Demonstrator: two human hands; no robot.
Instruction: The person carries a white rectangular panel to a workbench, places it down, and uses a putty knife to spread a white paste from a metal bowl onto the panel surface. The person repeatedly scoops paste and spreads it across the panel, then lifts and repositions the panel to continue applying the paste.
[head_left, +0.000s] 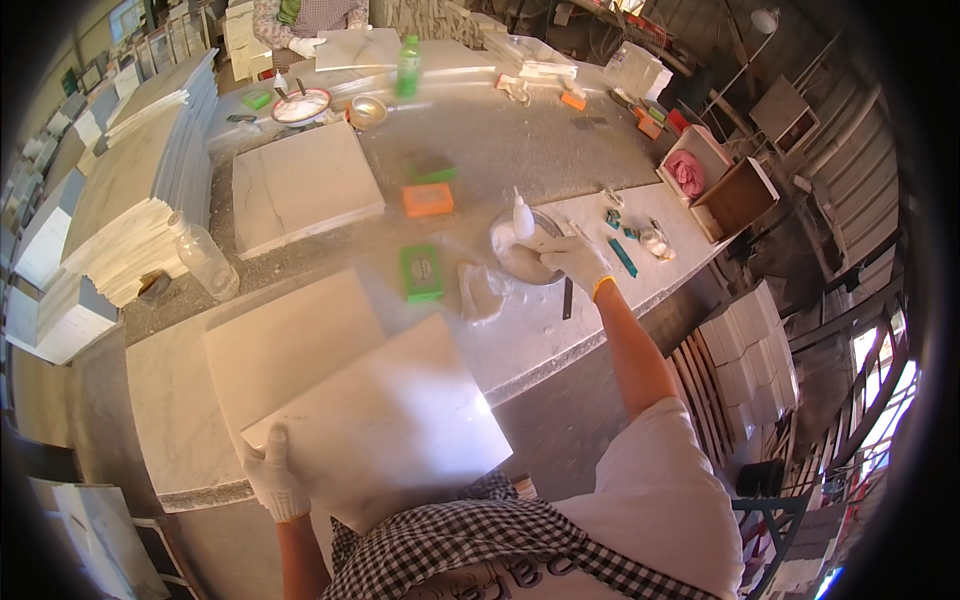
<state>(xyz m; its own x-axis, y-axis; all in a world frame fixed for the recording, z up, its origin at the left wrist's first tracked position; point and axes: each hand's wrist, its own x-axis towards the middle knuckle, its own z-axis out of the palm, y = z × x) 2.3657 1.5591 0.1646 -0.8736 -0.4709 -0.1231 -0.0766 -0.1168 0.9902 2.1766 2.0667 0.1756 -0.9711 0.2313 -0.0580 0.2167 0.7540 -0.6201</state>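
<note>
In a white glove, my left hand grips the left edge of a square white marble tile, thumb on its top face. The tile is tilted up against my apron and overlaps another pale tile lying on the table. My right hand, gloved with a yellow cuff, reaches over the rim of a round metal bowl. Its fingers are drawn together at the bowl; whatever they hold is too small to make out. A white squeeze bottle with a thin nozzle stands in the bowl.
Green and orange blocks and a crumpled clear plastic bag lie mid-table. Stacked slabs and a clear bottle stand left. An open box sits right. Another gloved person works across the table.
</note>
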